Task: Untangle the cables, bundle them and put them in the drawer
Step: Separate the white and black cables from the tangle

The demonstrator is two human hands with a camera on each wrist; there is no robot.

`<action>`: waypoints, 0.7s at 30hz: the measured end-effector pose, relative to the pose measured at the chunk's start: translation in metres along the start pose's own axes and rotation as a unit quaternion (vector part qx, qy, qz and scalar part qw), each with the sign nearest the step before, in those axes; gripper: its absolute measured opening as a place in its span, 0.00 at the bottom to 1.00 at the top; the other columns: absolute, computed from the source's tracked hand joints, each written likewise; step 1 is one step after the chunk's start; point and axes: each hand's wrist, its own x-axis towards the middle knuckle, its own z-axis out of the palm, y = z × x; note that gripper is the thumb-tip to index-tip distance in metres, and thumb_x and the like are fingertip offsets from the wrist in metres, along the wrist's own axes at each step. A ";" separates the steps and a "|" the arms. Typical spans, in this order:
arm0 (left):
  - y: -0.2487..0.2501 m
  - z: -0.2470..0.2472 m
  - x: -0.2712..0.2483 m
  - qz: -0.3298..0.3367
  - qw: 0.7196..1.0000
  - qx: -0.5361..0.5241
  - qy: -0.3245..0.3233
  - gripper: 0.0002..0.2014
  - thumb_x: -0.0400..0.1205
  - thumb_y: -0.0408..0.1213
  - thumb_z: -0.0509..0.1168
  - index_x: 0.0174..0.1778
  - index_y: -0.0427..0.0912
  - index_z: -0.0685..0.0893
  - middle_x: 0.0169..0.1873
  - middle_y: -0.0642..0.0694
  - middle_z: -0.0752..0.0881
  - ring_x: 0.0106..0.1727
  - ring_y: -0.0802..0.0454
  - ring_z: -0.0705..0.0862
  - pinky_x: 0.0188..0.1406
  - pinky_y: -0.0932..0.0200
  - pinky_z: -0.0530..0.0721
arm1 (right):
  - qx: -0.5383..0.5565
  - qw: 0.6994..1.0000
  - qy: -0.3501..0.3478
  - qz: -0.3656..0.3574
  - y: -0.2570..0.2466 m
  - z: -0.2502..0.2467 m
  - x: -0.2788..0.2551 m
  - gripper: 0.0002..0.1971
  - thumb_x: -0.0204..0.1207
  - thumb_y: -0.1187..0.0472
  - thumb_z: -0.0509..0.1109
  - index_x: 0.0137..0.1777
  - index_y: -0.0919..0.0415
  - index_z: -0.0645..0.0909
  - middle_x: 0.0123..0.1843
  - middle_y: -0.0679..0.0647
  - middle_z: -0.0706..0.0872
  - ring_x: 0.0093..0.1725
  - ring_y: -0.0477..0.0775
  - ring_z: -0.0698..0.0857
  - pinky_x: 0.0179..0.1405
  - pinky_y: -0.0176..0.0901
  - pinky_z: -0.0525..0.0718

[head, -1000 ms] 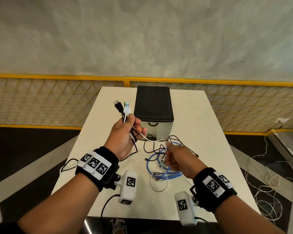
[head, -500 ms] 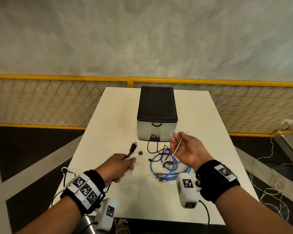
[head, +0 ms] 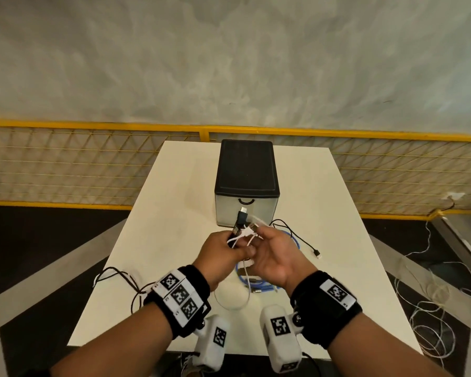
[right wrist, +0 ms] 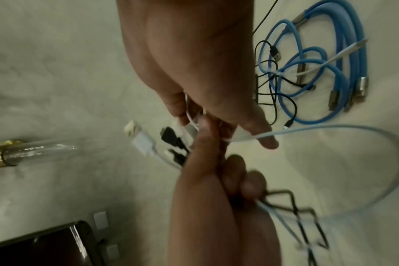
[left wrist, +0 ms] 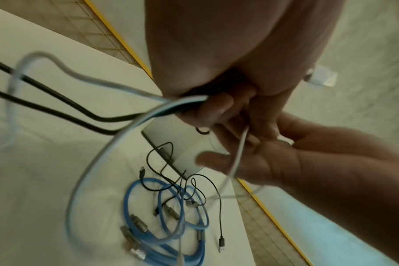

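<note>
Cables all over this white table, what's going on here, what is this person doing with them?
A person is sorting a cable tangle. Their left hand grips a thick black cable together with a white cable, plug ends sticking up above the fist. Their right hand meets it and pinches the white cable. A coiled blue cable with metal plugs and a thin black cable lie loose on the white table. The black-topped drawer box stands behind them, its drawer closed.

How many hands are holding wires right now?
2. The left hand grips the black cable and white cable near their plugs, above the table. The right hand, beside it, pinches the same white cable. No other hands show.
</note>
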 end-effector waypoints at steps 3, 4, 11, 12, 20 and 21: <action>-0.012 -0.025 -0.005 -0.066 0.996 0.043 -0.047 0.14 0.74 0.25 0.76 0.32 0.42 0.79 0.17 0.57 0.74 0.15 0.62 0.67 0.14 0.69 0.62 | 0.102 0.991 0.066 -0.046 -0.020 -0.018 0.006 0.08 0.83 0.58 0.61 0.43 0.54 0.79 0.42 0.54 0.93 0.44 0.57 0.93 0.52 0.59 0.80; -0.018 -0.037 -0.006 -0.091 0.993 0.058 -0.044 0.15 0.73 0.27 0.77 0.31 0.43 0.77 0.18 0.54 0.71 0.17 0.59 0.64 0.16 0.68 0.59 | 0.141 0.985 0.082 -0.063 -0.027 -0.025 0.008 0.09 0.85 0.59 0.60 0.44 0.54 0.78 0.40 0.55 0.93 0.44 0.56 0.93 0.52 0.60 0.81; -0.024 -0.091 -0.008 -0.086 0.994 0.000 0.073 0.16 0.70 0.30 0.81 0.37 0.43 0.77 0.20 0.55 0.73 0.20 0.56 0.63 0.20 0.64 0.58 | 0.172 0.973 0.123 -0.098 -0.029 -0.040 0.016 0.11 0.88 0.57 0.58 0.46 0.57 0.78 0.34 0.55 0.88 0.43 0.56 0.91 0.46 0.58 0.83; -0.016 -0.089 -0.007 -0.056 0.995 -0.013 0.081 0.16 0.70 0.31 0.81 0.38 0.43 0.77 0.20 0.56 0.73 0.21 0.56 0.64 0.20 0.63 0.59 | 0.159 0.976 0.119 -0.093 -0.023 -0.039 0.018 0.10 0.88 0.57 0.58 0.47 0.57 0.78 0.33 0.56 0.89 0.40 0.57 0.92 0.46 0.58 0.84; 0.026 -0.020 -0.001 0.115 0.991 0.000 0.074 0.18 0.74 0.27 0.77 0.29 0.48 0.75 0.20 0.59 0.79 0.21 0.65 0.75 0.25 0.70 0.73 | 0.035 0.999 0.024 -0.025 0.006 -0.022 0.022 0.09 0.87 0.60 0.59 0.59 0.60 0.78 0.53 0.63 0.90 0.46 0.60 0.93 0.48 0.56 0.86; 0.023 -0.012 0.000 0.107 0.993 0.005 0.052 0.14 0.76 0.29 0.76 0.31 0.47 0.80 0.22 0.59 0.83 0.24 0.66 0.79 0.27 0.71 0.75 | 0.029 0.999 0.002 -0.025 0.008 -0.021 0.020 0.10 0.85 0.62 0.59 0.61 0.61 0.79 0.56 0.62 0.89 0.49 0.59 0.92 0.51 0.56 0.85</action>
